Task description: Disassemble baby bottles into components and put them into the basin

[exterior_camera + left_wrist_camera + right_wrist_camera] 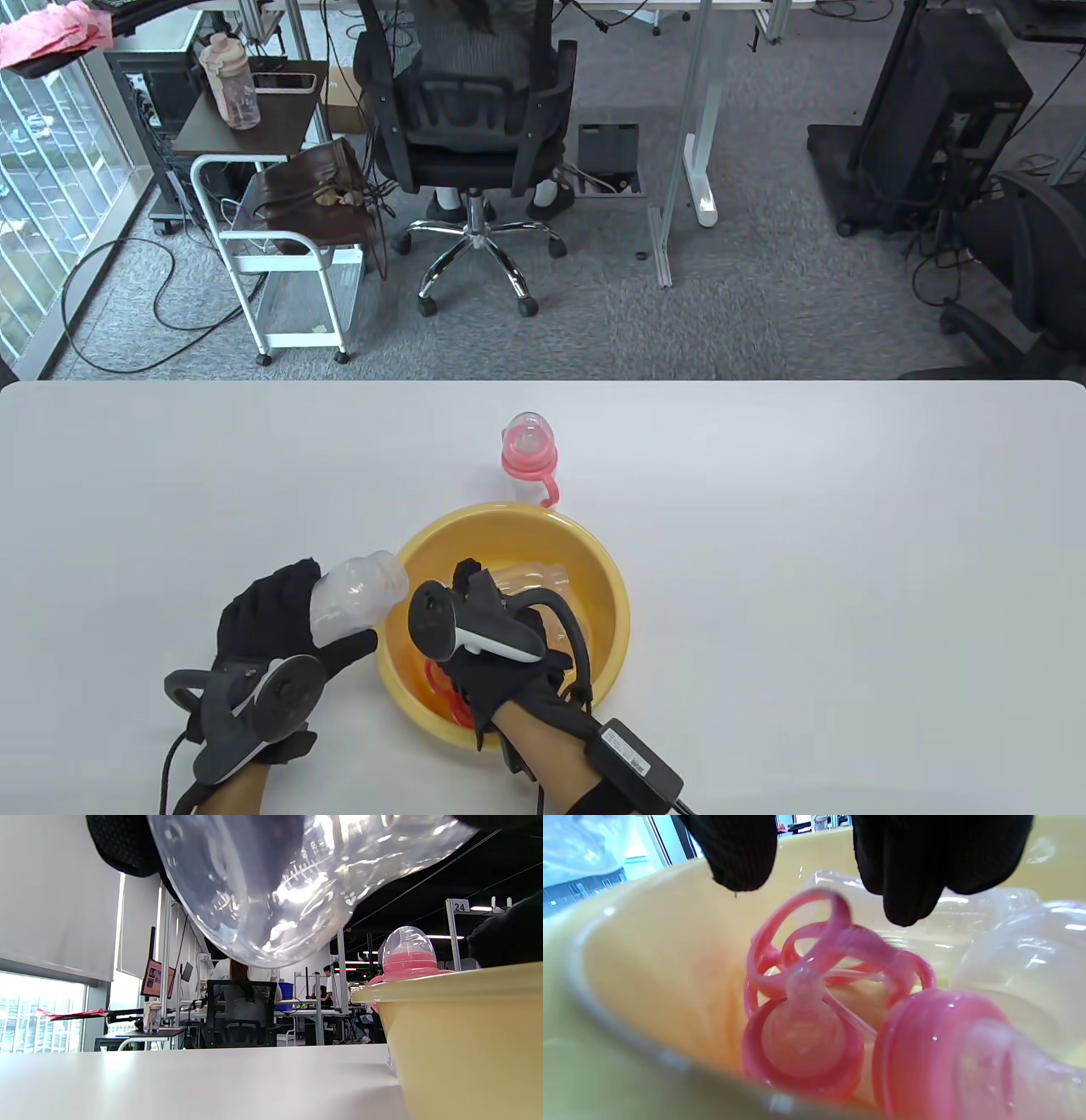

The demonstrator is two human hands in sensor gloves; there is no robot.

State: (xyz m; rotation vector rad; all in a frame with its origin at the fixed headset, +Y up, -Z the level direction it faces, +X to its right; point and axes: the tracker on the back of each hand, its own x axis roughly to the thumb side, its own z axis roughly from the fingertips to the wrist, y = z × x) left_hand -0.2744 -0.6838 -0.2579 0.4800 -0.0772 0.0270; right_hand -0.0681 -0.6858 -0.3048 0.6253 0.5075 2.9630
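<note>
Table view shows your left hand (271, 628) wrapped around the clear bottle body (356, 594), which lies tilted with its open mouth just over the left rim of the yellow basin (607, 569). Your right hand (496, 645) hovers inside the basin over the parts already there; in the right wrist view its fingertips (908, 895) hang straight and slightly apart, gripping nothing, just above the pink handle ring (840, 946). Below it lie a pink collar with its nipple (801, 1035) and another pink-capped piece (937, 1052), with clear parts (1022, 955) behind.

The step in hand appears to be dropping this body in. Carry it a little further right, so that it is fully past the rim before you loosen your fingers; released where it is now, it could catch the edge and roll back onto the table (848, 552). Draw your right hand out toward the near side first, so the body has a free landing spot. Lower it rather than toss it, since the basin looks light and may slide.

One assembled bottle (530, 454) stands just beyond the far rim, capped and with its handles on; it is not yet taken apart.
</note>
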